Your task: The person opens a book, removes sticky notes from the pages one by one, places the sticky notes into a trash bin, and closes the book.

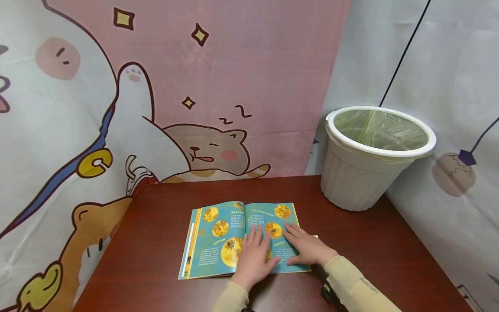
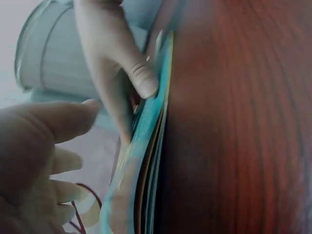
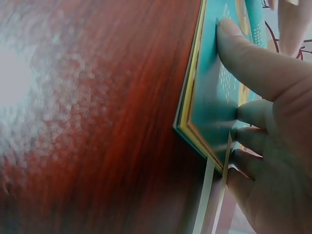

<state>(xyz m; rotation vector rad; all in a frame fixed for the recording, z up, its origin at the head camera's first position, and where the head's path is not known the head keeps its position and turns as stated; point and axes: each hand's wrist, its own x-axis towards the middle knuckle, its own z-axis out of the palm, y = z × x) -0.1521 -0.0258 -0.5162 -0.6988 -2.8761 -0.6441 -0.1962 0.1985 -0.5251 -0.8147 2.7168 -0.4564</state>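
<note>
On the brown table [image 1: 156,242], a blue-green book [image 1: 234,229] lies wide open, with yellow flower pictures. The left hand [image 1: 253,258] is over the right page [image 1: 257,212], close to the middle fold, its fingers straight; it grips nothing, and I can't tell how hard it presses. The right hand [image 1: 309,249] is spread by the outer edge of that page, thumb touching the paper, also gripping nothing. No hand is on the left page [image 1: 220,216], so it might pop up and flop over if the book gets bumped. A hard sideways push might crease or rip the right page. The table looks smooth and shiny, so a shove might make the whole book slide.
</note>
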